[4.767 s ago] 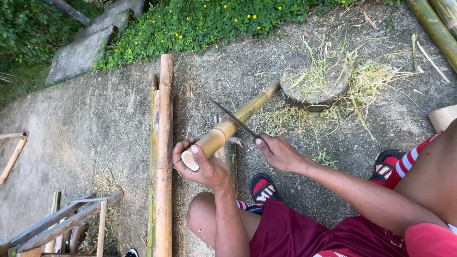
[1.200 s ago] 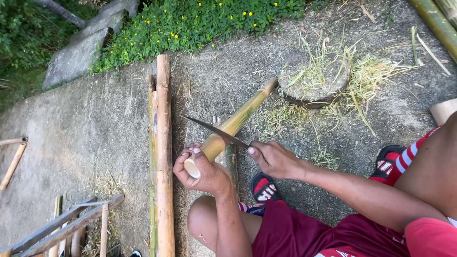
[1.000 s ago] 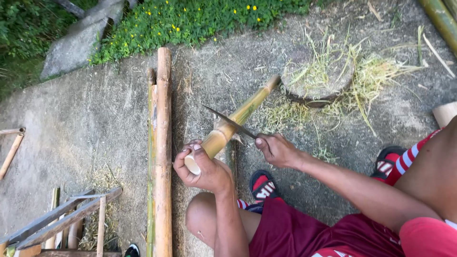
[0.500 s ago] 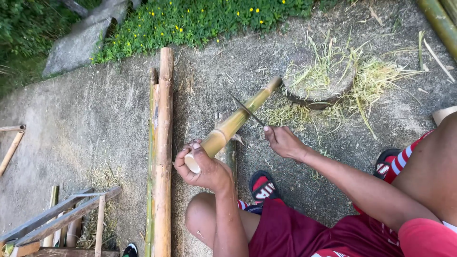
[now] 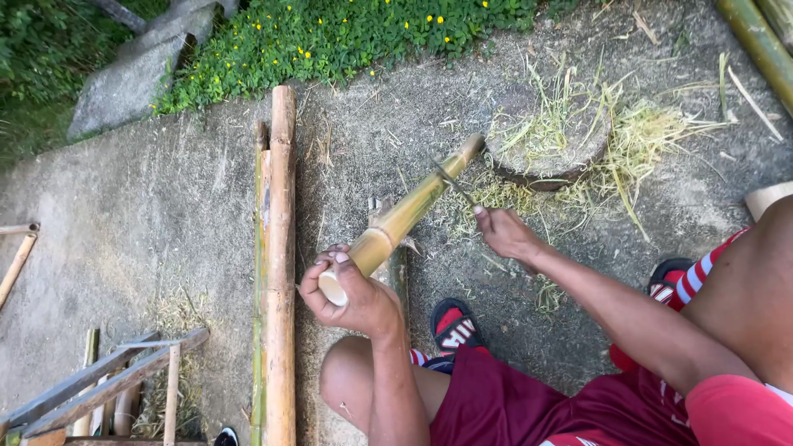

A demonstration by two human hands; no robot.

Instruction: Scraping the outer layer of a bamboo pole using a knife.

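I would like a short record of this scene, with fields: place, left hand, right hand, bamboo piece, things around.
Place: concrete ground outdoors, beside flowering plants
Left hand: grips the near cut end of the bamboo piece
Right hand: holds a knife, blade against the bamboo
Bamboo piece: tilted, far end on a round block
Things around: long bamboo poles on the ground, shavings, wooden frame

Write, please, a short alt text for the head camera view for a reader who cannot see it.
A seated person's left hand grips the near end of a bamboo stick whose far end rests on a stump, while the right hand presses a knife against it. Long bamboo poles lie on the concrete ground alongside.
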